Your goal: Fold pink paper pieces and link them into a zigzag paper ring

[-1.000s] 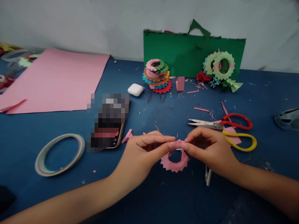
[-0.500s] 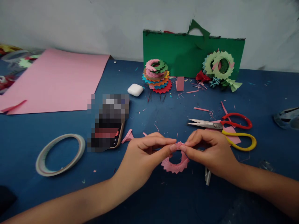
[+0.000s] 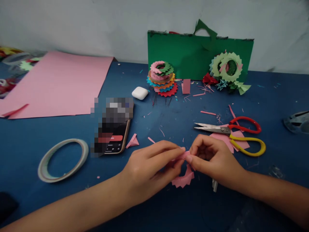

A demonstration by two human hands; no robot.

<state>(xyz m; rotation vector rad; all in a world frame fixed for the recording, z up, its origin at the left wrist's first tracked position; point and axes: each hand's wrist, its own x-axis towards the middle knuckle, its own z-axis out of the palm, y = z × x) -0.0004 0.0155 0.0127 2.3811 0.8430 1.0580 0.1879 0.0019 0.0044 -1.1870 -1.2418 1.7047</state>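
A pink folded-paper ring [image 3: 183,181] with a zigzag outer edge hangs low between my hands, its upper part hidden by fingers. My left hand [image 3: 154,170] is closed on the ring's upper left, thumb tucked beneath. At the top of the ring, my right hand [image 3: 214,158] pinches the paper between thumb and forefinger. The fingertips of both hands almost meet there. Just beyond my right hand lie scissors [image 3: 223,129] with one red and one yellow handle, blades slightly apart, over pink paper pieces [image 3: 220,139]. A small folded pink piece [image 3: 133,141] rests left of my left hand.
A phone [image 3: 114,129], a tape roll [image 3: 63,160] and a white earbud case [image 3: 140,93] lie to the left. Behind are a large pink sheet [image 3: 65,83], stacked coloured paper rings [image 3: 162,79], a green board [image 3: 178,51] and pale green rings [image 3: 228,67]. Paper scraps litter the blue table.
My left hand has shifted its fingers further around the ring, covering more of it. The ring's lower part has dropped slightly and tilted. My right hand keeps its pinch.
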